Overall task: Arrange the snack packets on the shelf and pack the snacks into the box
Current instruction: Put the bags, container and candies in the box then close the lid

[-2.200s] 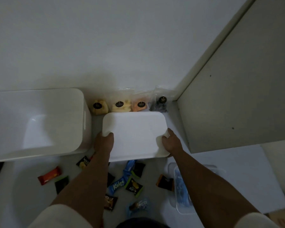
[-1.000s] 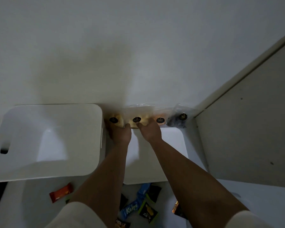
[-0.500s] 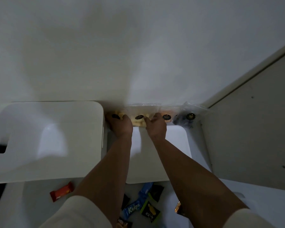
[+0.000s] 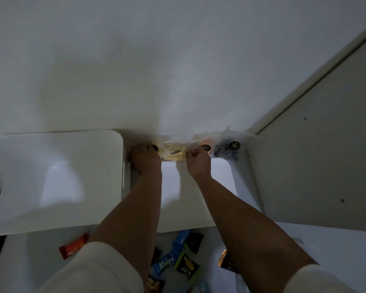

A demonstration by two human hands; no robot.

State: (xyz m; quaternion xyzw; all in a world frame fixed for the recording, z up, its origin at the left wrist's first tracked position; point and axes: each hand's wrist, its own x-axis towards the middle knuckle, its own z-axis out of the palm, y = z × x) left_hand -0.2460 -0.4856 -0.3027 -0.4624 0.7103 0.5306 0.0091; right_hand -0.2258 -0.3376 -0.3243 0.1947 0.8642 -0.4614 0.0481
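Yellow packet [image 4: 174,152] is pinched by the right hand [image 4: 199,163]; left hand [image 4: 145,160] is curled round another packet.

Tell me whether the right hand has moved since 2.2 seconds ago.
Yes. The right hand left the near right edge of the small white box and reached to the far wall, where it pinches the yellow snack packet.

Dim, grainy wide-angle view, soft shadows on the wall [image 4: 135,70], edges bowed, slight blur
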